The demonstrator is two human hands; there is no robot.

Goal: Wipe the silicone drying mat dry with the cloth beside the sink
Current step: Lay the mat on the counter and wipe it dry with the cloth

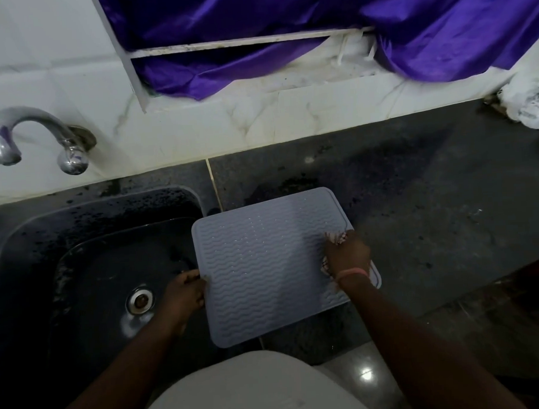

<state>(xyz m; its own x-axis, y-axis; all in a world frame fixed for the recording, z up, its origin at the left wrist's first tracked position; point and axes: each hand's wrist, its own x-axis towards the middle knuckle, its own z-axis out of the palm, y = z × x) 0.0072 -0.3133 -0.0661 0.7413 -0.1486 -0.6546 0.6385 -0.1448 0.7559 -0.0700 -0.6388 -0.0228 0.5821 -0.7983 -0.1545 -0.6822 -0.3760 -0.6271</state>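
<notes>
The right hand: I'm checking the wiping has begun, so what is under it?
Under the right hand a patterned cloth shows at the fingertips and beside the wrist, pressed on the grey drying mat. The rest of the cloth is covered by the hand.

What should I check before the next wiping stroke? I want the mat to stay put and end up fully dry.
1. Left hand holds the mat's left edge: ok, its fingers grip it.
2. Cloth sits under the right hand on the mat: ok, though only bits of it show.
3. Mat fully supported: not ok, its left edge overhangs the sink.
4. Mat surface dry: cannot tell; small glints dot the ridges.
5. Counter beside the mat dry: not ok, dark wet patches show behind it.
6. Tap off: ok, no stream visible.
</notes>
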